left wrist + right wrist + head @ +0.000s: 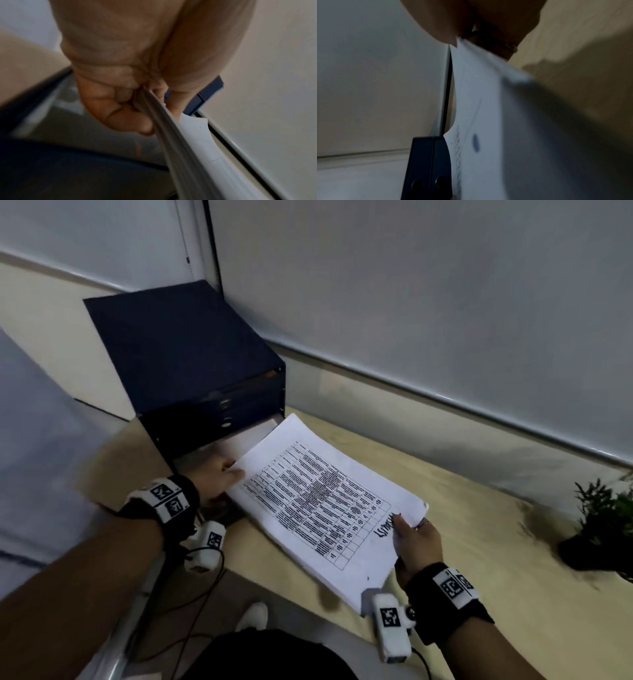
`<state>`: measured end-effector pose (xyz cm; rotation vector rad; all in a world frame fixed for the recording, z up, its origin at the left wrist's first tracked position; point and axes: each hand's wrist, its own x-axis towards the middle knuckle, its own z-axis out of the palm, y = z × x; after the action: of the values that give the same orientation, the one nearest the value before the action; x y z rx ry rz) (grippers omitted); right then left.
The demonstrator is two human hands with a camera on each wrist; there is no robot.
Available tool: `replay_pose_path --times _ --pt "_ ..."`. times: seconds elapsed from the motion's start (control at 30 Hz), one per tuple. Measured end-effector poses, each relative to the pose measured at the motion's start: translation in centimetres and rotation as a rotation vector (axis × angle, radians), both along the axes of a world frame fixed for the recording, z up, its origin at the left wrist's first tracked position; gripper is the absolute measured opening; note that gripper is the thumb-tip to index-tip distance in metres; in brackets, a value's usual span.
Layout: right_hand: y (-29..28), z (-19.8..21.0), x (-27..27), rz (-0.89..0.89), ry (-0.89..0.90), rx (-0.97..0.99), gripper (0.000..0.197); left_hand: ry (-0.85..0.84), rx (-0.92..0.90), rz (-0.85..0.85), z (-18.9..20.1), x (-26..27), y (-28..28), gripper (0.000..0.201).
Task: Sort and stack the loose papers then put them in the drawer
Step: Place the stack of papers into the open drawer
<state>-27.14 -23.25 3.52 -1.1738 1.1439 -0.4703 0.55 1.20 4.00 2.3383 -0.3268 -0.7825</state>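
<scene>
Head view shows both hands holding one stack of papers [325,501] above the worktop [479,542], just in front of the dark blue drawer unit [185,354]. Left hand [214,479] grips the stack's corner nearest the unit, thumb on top of the printed table and fingers curled underneath; the left wrist view confirms this, with the sheet edges [171,135] pinched between thumb and curled fingers [120,115]. Right hand [416,542] pinches the stack's corner farthest from the unit, thumb lying on the top sheet beside a handwritten word, fingers below. From the right wrist view the papers [488,108] run away from that hand toward the unit [426,169]. At the foot of the unit its lowest drawer [239,440] stands pulled out, pale inside, and the stack's far end reaches over its opening. A small potted plant [603,525] stands on the worktop well to the right of the unit.
</scene>
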Motion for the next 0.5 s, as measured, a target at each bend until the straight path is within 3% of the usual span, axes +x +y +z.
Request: replay_pose_path --times 0.07,0.13,0.2,0.27,0.33,0.4,0.5 --pt "1.4 1.1 0.6 0.012 -0.089 0.132 0.015 0.085 -0.205 0.281 -0.8 -0.2 1.1 0.025" --pt "2.4 2.1 1.1 0.017 -0.130 0.197 0.015 0.052 -0.339 0.532 -1.7 0.1 1.7 0.040" --pt "3.1 3.0 1.7 0.026 -0.141 0.244 0.015 0.167 -0.455 0.716 -3.3 0.2 2.3 0.058" --pt "3.7 4.0 2.4 0.058 -0.136 0.262 0.014 0.301 -0.526 0.763 -4.0 -0.7 1.8 0.052" --pt "4.1 4.9 3.0 0.126 -0.123 0.257 0.015 0.289 -0.477 0.738 -2.6 -2.1 1.1 0.039" --pt "4.0 5.8 3.3 0.209 -0.081 0.206 0.016 0.225 -0.369 0.689 -2.1 -2.1 1.1 0.037" --pt "3.0 6.8 3.9 0.257 -0.017 0.108 0.007 0.273 -0.332 0.647 -1.6 -1.3 1.5 0.033"
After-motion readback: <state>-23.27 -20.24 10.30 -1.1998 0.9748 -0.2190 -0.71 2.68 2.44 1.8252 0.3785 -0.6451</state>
